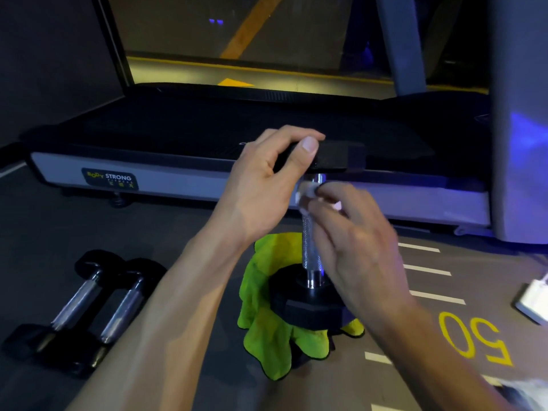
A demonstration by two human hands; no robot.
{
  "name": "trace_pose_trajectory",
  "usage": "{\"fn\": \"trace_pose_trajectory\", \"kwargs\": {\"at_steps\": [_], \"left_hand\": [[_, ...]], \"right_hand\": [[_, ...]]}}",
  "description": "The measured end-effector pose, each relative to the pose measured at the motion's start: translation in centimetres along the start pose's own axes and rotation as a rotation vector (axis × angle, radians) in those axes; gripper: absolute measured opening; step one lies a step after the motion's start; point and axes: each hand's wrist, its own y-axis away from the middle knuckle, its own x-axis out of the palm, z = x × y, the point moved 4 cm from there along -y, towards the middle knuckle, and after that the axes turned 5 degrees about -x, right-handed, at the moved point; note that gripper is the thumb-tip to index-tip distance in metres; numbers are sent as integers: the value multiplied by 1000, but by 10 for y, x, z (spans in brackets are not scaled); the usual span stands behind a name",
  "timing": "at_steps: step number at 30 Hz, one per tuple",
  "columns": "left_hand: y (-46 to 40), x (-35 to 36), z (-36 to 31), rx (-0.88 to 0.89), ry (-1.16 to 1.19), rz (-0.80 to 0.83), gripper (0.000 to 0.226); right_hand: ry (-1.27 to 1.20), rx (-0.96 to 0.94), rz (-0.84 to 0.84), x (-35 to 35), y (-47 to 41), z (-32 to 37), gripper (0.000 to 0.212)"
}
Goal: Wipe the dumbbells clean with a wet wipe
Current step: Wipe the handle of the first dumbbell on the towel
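Note:
A black dumbbell with a chrome handle (308,247) stands upright on a lime-green cloth (261,315) on the floor. My left hand (267,185) grips its top head, thumb on the front face. My right hand (353,232) pinches a small white wet wipe (307,193) against the upper part of the chrome handle. Part of the handle is hidden behind my right hand. Two more black dumbbells (89,304) lie side by side on the floor at the lower left.
A treadmill deck (178,134) with a grey side rail runs across behind the dumbbell. A white pack (533,301) lies on the floor at the right edge. Yellow "50" and white lines mark the floor at the right.

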Motion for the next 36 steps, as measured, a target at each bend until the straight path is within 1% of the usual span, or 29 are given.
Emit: {"fn": "trace_pose_trajectory", "kwargs": {"at_steps": [4,7,9,11,12,14,15,18,21,24,25,27,28,30,34,36], "left_hand": [[0,-2,2,-8,-33,-21,26],[0,-3,2,-9,-73,-27,28],[0,-3,2,-4,-99,-20,30],[-1,-2,2,4,-112,-11,30],[-2,-1,2,7,-116,-10,30],[-3,0,1,6,-117,-14,30],[-3,0,0,4,-112,-19,30],[-1,1,-2,5,-116,-22,31],[-1,4,-5,9,-131,-2,31],[-1,8,-9,28,-129,5,32],[-1,9,-10,34,-126,7,32],[-1,12,-12,31,-123,14,32],[-1,14,-13,30,-127,15,32],[-1,15,-14,22,-141,24,32],[-3,17,-14,-14,-128,56,32],[-3,18,-13,-21,-127,54,32]], "right_hand": [[78,-74,209,13,27,10,27],[79,-159,291,14,15,9,24],[58,-163,282,13,-4,3,18],[127,-145,237,13,-20,-2,12],[141,-121,215,13,-22,-2,11],[89,-31,193,14,-13,3,15],[89,-31,200,14,-5,8,15],[173,-131,255,11,4,21,14],[266,-107,201,8,-19,15,14],[275,-100,212,8,-13,12,12],[250,-105,237,9,-4,12,14],[159,-100,279,8,16,11,27],[122,-99,271,7,20,8,31],[105,-103,202,2,18,2,30],[27,5,-49,-16,-3,-10,22],[17,-9,-68,-14,-3,-13,19]]}}
